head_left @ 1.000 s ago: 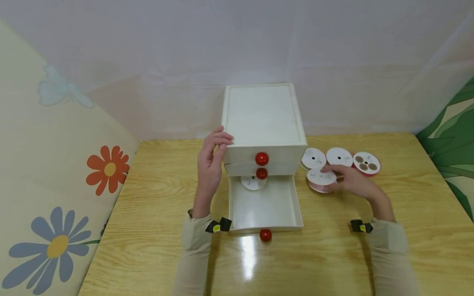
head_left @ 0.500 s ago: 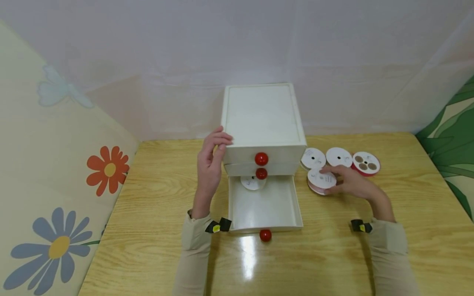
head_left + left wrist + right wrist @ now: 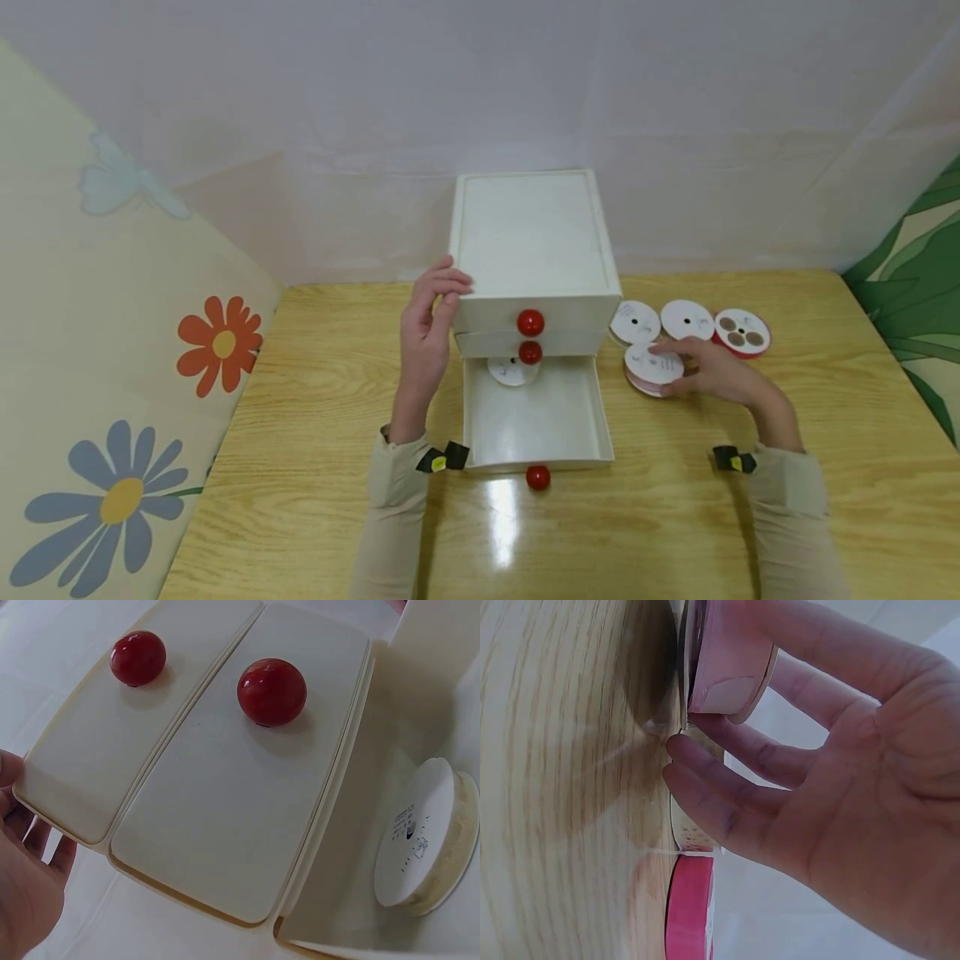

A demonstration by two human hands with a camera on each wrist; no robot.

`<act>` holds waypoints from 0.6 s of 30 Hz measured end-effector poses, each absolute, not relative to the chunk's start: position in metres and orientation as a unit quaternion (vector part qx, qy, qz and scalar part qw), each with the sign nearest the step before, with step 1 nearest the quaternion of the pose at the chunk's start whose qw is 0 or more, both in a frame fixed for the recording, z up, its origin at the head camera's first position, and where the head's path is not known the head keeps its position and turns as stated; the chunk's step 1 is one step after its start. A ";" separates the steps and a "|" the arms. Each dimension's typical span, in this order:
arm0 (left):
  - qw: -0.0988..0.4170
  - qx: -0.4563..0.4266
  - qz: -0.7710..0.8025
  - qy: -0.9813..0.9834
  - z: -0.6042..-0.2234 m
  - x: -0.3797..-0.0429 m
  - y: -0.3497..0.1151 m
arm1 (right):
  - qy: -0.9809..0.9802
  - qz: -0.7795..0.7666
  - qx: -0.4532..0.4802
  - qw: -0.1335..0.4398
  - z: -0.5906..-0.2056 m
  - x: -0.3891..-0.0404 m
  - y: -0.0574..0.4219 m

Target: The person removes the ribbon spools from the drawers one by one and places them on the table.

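Note:
A white drawer cabinet with round red knobs stands at the back of the table, its bottom drawer pulled out. My left hand rests at the cabinet's upper left front corner, fingertips on the top edge. Inside the drawer, toward the back, sits a ribbon spool with cream ribbon, partly hidden under the upper drawers in the head view. To the right of the cabinet, my right hand holds a spool of pink ribbon between thumb and fingers, at or just above the tabletop.
Behind the pink spool lie two white-faced ribbon spools and a spool of red-pink ribbon. The wooden table spreads around the cabinet. A white cloth hangs behind it, and flower-printed fabric stands at the left.
The pink ribbon spool has turned a little in my right hand and shifted slightly right and toward me. My left hand and the drawers have stayed put.

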State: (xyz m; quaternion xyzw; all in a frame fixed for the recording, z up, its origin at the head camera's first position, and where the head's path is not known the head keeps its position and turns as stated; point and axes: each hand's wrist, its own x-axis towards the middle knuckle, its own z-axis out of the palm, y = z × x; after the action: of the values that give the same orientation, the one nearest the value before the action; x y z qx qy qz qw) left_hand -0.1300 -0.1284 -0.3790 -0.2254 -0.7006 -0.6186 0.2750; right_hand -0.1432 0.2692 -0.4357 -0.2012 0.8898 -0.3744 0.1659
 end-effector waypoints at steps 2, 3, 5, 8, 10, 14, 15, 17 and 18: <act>0.274 -0.226 -0.619 -0.701 -0.379 -0.130 -0.128 | 0.888 -0.376 -0.200 0.171 -0.435 -0.143 0.270; 0.274 -0.226 -0.618 -0.701 -0.379 -0.130 -0.128 | 0.887 -0.376 -0.201 0.174 -0.435 -0.143 0.270; 0.274 -0.225 -0.618 -0.702 -0.379 -0.129 -0.128 | 0.888 -0.374 -0.202 0.178 -0.433 -0.142 0.271; 0.274 -0.225 -0.617 -0.703 -0.380 -0.129 -0.128 | 0.892 -0.367 -0.203 0.170 -0.426 -0.139 0.270; 0.274 -0.226 -0.617 -0.703 -0.380 -0.129 -0.128 | 0.894 -0.368 -0.205 0.152 -0.418 -0.134 0.268; 0.276 -0.230 -0.618 -0.699 -0.380 -0.131 -0.128 | 0.888 -0.387 -0.210 0.131 -0.398 -0.123 0.257; 0.276 -0.231 -0.620 -0.697 -0.380 -0.131 -0.128 | 0.886 -0.391 -0.213 0.131 -0.393 -0.120 0.253; 0.277 -0.232 -0.622 -0.695 -0.381 -0.132 -0.128 | 0.880 -0.397 -0.227 0.130 -0.387 -0.116 0.246; 0.277 -0.232 -0.622 -0.695 -0.381 -0.132 -0.129 | 0.877 -0.401 -0.232 0.128 -0.385 -0.114 0.242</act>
State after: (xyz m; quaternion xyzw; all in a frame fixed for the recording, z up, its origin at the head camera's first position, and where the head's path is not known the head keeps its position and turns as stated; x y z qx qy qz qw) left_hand -0.1317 -0.1286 -0.3809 -0.2317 -0.6947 -0.6222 0.2766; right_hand -0.1136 0.2417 -0.3847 -0.2320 0.8768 -0.4011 0.1285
